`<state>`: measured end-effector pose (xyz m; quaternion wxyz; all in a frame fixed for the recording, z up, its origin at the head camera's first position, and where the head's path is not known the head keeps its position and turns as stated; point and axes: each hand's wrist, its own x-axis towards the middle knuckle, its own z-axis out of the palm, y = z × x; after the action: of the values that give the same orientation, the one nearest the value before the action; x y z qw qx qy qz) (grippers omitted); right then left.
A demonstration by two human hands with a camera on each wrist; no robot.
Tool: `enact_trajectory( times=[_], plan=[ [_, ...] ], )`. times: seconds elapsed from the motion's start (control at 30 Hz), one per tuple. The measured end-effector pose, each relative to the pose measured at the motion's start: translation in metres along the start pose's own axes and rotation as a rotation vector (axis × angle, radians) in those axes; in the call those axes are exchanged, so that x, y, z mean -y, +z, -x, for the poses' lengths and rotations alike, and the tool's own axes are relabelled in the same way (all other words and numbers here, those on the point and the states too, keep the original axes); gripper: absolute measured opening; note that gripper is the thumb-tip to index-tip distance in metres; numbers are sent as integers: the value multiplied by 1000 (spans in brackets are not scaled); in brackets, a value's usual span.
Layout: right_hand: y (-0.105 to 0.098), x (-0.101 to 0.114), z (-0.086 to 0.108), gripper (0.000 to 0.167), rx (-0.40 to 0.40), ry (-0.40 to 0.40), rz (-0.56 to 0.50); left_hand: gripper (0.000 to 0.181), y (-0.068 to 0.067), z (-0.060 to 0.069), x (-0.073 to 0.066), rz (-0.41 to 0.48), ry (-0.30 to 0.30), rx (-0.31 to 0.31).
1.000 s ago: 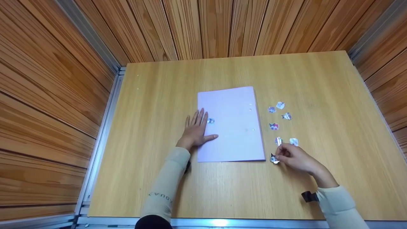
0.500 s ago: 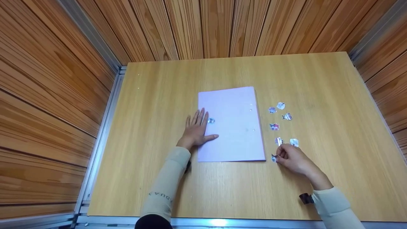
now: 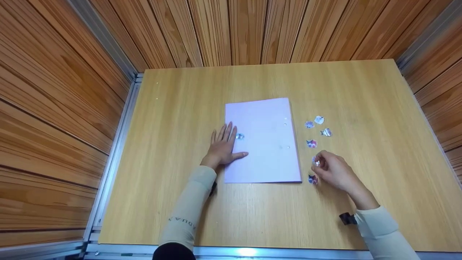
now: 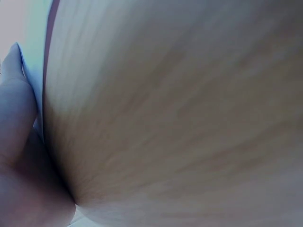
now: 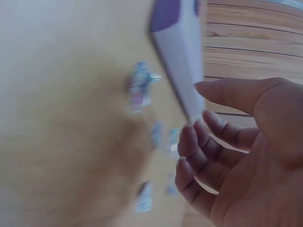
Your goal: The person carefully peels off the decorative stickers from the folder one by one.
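A light purple book-like block with a smooth cover [image 3: 265, 162] lies on the table. My left hand [image 3: 221, 150] rests flat on its left side, fingers and thumb spread, beside a small shiny sticker [image 3: 240, 136] on the cover. My right hand [image 3: 334, 171] hovers right of the book, loosely bent; in the right wrist view its thumb and fingers [image 5: 227, 142] stand apart, holding nothing. Just below its fingertips in the head view lies a shiny fish-shaped sticker [image 3: 313, 179]. Another sticker [image 3: 316, 161] is partly hidden by the fingers.
More small stickers lie right of the book: a red-and-blue one [image 3: 311, 143], a silvery fish [image 3: 326, 132], a pale one [image 3: 319, 120] and a bluish one [image 3: 309, 124]. Wooden panels [image 3: 245, 32] stand behind the table [image 3: 173, 119].
My right hand has let go of the lowest sticker, which lies on the table, and moved slightly up, covering the pale sticker behind it. My left hand stays put.
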<state>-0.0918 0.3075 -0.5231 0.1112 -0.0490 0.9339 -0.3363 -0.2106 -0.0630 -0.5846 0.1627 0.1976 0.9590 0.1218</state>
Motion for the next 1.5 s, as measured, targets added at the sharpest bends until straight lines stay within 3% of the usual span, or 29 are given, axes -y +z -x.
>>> enact_trajectory(
  times=[0.17,0.57,1.03,1.5],
  plan=[
    [-7,28,-22,21,-6,-51,-3,109,-1,1,0,3,-6,-4],
    [-2,83,-76,39,74,-124,33,109,-2,3,-1,17,1,-7],
    [21,117,-124,42,157,-206,139,110,-2,2,-4,12,-26,14],
    [52,122,-153,44,237,-192,175,111,-4,1,-2,5,-23,23]
  ],
)
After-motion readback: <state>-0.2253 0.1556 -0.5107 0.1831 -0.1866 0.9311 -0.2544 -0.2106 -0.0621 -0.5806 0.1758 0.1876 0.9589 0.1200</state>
